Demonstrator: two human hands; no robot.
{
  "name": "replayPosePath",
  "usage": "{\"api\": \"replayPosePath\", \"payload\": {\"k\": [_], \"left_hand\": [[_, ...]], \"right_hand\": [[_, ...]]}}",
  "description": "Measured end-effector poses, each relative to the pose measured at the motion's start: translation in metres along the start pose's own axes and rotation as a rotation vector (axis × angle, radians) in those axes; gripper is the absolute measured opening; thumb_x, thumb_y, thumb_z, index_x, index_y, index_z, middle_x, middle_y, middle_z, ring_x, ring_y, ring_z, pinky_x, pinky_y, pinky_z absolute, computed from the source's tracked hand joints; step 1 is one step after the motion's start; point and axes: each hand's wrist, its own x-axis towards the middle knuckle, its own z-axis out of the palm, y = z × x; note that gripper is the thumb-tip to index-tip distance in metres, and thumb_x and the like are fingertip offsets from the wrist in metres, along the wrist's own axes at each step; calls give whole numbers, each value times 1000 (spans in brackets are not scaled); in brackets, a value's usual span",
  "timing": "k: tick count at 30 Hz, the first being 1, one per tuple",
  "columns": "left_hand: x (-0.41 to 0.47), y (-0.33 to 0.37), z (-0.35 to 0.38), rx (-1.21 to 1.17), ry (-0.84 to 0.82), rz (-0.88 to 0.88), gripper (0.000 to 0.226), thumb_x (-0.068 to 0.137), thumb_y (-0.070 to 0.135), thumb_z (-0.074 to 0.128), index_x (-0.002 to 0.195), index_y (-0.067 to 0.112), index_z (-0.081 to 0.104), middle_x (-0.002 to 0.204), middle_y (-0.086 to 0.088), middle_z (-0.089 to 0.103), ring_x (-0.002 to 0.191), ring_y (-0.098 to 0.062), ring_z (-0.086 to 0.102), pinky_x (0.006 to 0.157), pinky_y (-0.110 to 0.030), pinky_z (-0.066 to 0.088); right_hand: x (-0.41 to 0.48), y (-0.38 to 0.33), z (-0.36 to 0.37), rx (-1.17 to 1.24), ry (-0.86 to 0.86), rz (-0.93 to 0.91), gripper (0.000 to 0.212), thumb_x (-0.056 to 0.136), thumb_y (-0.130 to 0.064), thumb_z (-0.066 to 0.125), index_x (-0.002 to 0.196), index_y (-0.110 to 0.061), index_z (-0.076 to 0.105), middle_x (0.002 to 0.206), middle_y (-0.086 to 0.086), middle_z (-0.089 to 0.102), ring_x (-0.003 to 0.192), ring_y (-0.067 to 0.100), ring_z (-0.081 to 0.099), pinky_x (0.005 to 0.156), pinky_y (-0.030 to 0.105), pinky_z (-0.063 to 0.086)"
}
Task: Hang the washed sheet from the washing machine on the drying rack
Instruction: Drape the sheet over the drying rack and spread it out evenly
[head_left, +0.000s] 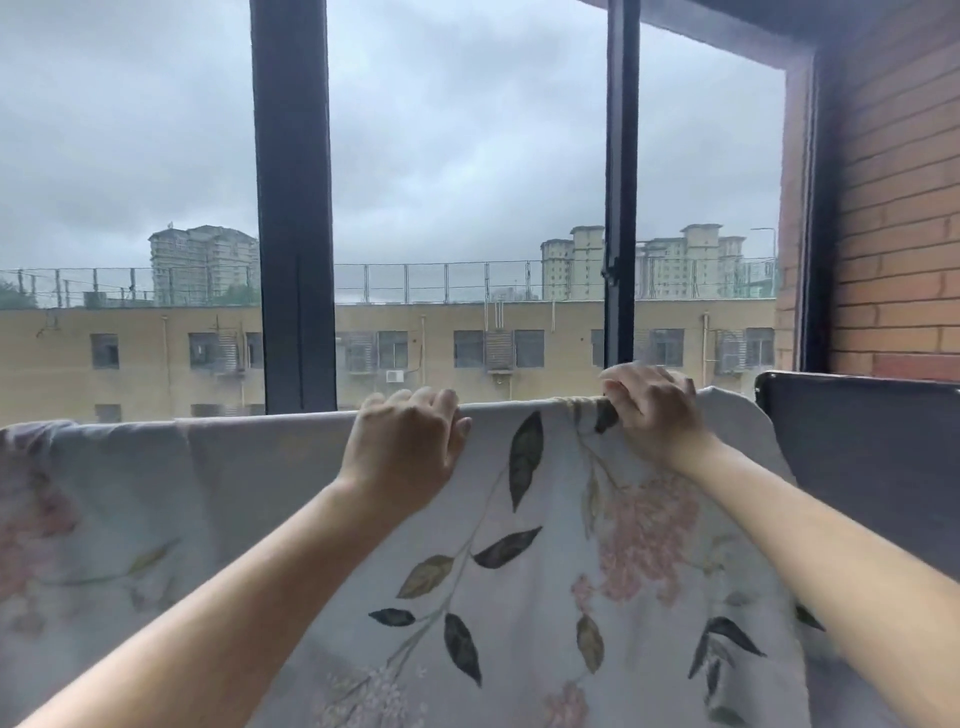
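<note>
Pale grey-blue cloth with pink blossoms and dark leaves fills the lower view: the sheet (519, 545) hangs over a level support that its own top fold hides. That fold runs from far left of the thick dark window post (293, 208), across below the post's foot, and on well to its right. Left of the post the fabric lies smooth over the fold. Just right of the post and below it, the left hand (410, 441) grips the top fold. Its fingers (415, 399) are curled close together over the far side, with the thumb on the near side. Farther right of the post, under a thinner window bar, the right hand (652, 410) holds a bunched part of the fold, its fingers (623, 387) bent over and pinching the gathered cloth. Beyond it, still farther from the post, the sheet's edge drops away beside a dark flat panel (857, 447) — and a brick wall (893, 234) stands at the far right. Through the glass on both sides of the post are yellow buildings (467, 332) under grey cloud.
</note>
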Motion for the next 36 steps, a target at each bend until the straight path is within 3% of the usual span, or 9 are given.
{"api": "replayPosePath", "payload": {"k": [5,9,14,18,24,26,29,31,36], "left_hand": [[38,49,11,-185,-69,-14,29,99,42,40,99,18,56,91,2,63,78,-20,59,70,-31,43],[65,78,23,-412,-75,-98,16,92,32,60,94,17,67,87,-3,70,77,-22,63,67,-37,54],[78,99,30,-311,6,-117,16,91,19,61,78,12,62,68,1,57,58,-13,51,50,-23,35],[83,107,41,-292,80,-170,15,92,17,59,80,7,62,73,-6,62,65,-26,57,63,-35,47],[134,111,44,-252,221,-274,12,93,8,58,89,1,67,85,-16,70,73,-19,54,71,-27,40],[153,105,49,-200,80,-355,14,93,13,59,91,2,68,93,-15,70,80,-22,57,75,-27,40],[161,100,61,-95,-619,-550,28,92,33,58,103,10,68,105,-5,68,93,-19,60,87,-29,45],[157,106,63,-251,-873,-720,41,93,47,53,107,11,65,101,-1,67,88,-14,62,85,-28,46],[147,124,60,-280,-567,-519,50,99,49,31,98,14,67,94,1,62,90,-17,56,82,-29,38]], "right_hand": [[-7,118,-21,225,-196,445,56,93,-58,38,135,-21,46,141,8,47,130,27,42,108,40,29],[-27,178,-33,627,-324,446,85,51,-91,53,105,-28,67,110,0,68,103,16,61,93,37,46],[-28,223,-38,566,-424,235,70,61,-84,56,70,-15,69,64,-3,55,63,7,50,61,28,44],[-5,244,-42,488,-376,14,50,90,-43,52,65,0,55,59,-7,43,58,5,38,59,29,31],[65,256,-30,726,-28,152,35,98,-27,50,78,-1,63,70,-2,54,66,9,48,59,25,37],[91,257,-21,720,-21,136,36,97,-25,51,81,5,63,73,2,55,73,13,49,60,27,37],[98,262,9,339,-575,2,29,95,-24,54,68,-16,61,71,-1,56,74,13,50,62,23,38],[86,264,36,185,-980,-20,18,88,-18,59,71,-22,64,81,-2,62,74,9,53,65,21,43],[63,260,48,332,-1207,-90,25,66,-18,62,89,-17,72,90,3,72,76,6,60,68,22,47]]}}
